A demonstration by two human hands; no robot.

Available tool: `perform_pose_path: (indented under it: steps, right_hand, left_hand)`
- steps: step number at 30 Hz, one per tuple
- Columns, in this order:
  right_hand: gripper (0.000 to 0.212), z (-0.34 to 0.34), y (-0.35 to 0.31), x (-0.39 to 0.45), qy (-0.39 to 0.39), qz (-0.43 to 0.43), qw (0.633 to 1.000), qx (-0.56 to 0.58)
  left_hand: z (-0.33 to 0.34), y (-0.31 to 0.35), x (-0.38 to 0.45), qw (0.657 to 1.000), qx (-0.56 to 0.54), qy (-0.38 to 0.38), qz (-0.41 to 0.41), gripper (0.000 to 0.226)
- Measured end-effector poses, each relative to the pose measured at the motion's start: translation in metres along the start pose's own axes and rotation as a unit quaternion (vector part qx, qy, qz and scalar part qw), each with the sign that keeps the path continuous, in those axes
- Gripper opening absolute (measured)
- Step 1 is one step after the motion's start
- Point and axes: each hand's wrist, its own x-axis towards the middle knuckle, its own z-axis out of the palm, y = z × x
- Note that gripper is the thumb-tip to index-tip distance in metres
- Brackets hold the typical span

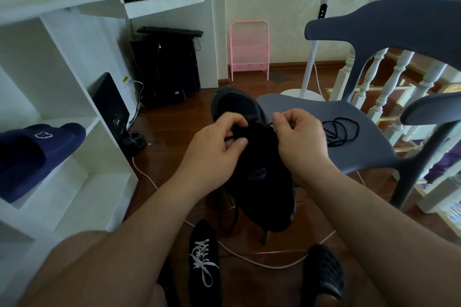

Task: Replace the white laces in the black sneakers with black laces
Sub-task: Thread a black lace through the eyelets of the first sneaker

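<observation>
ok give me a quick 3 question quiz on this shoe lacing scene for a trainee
1. True or false: the sneaker on the floor has white laces.
2. Where does the loose black lace lie? A) on the white shelf B) on the grey chair seat C) on the floor
3. What are both hands working on?

Key
1. True.
2. B, on the grey chair seat.
3. The left hand and right hand pinch a black lace at the black sneaker held up between them.
</observation>
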Motion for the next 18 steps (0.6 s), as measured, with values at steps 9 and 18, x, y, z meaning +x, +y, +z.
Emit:
perform_pose_path:
  steps: [9, 18]
  right_hand:
    - [0.036, -0.019, 0.007, 0.024, 0.055, 0.091, 0.992, 0.063]
    - [0.034, -0.025, 0.012, 0.028, 0.067, 0.074, 0.995, 0.029]
  left_hand:
    - [0.012, 0.001, -0.018, 0.992, 0.123, -0.022, 0.012, 0.05]
    - [-0.006, -0.011, -0.008, 0.985, -0.047, -0.163, -0.039, 0.047]
